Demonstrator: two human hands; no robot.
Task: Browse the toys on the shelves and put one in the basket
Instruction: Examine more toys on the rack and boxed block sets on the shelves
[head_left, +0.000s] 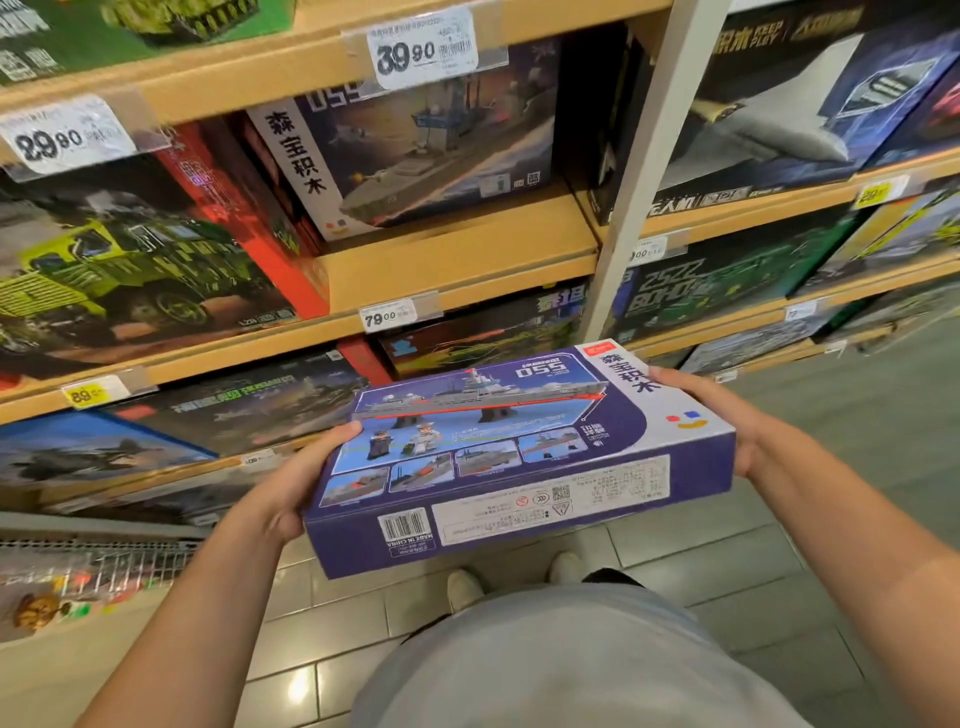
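We hold the toy box (519, 457) flat in front of us above the tiled floor, our left hand (296, 483) and right hand (711, 415) each curled round a short end, thumbs on top. It looks stiff, light and glossy, so we judge the end grips safest. Its purple back shows a grey warship marked 055; beyond, the shelves (457, 260) carry more boxed sets, with no basket in sight.

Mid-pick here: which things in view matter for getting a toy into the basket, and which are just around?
Job:
- 055 warship box, held by left hand and right hand
- wire basket, lower left

Just around:
- green truck box
- shelved 055 box
- price tags
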